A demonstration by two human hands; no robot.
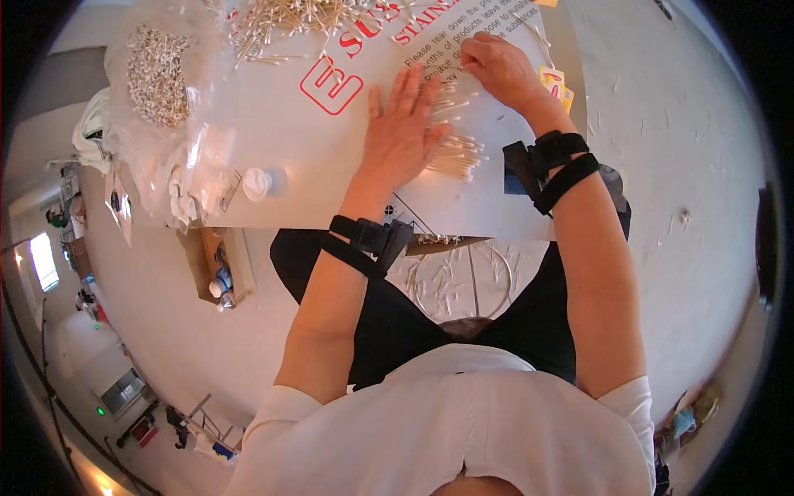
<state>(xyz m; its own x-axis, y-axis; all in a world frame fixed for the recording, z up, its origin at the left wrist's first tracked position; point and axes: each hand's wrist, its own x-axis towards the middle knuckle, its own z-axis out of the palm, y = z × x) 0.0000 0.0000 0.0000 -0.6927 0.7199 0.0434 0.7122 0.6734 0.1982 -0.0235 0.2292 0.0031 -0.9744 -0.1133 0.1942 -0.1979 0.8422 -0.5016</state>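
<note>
My left hand (401, 126) lies palm down with its fingers spread on the white printed sheet of the table top (281, 124). By its thumb is a small row of cotton swabs (456, 155), lined up side by side with their white tips to the right. My right hand (500, 73) is closed in a pinch just beyond that row. A thin stick, seemingly a cotton swab (447, 67), reaches from its fingertips toward the left fingers. Black straps with small dark modules circle both wrists.
Loose cotton swabs (289, 25) are heaped at the far edge. A clear bag (157, 78) full of swabs stands at the left, near a small white round container (257, 183). Small yellow packets (554, 81) lie at the right edge. Below sits a cardboard box (240, 263); swabs litter the floor.
</note>
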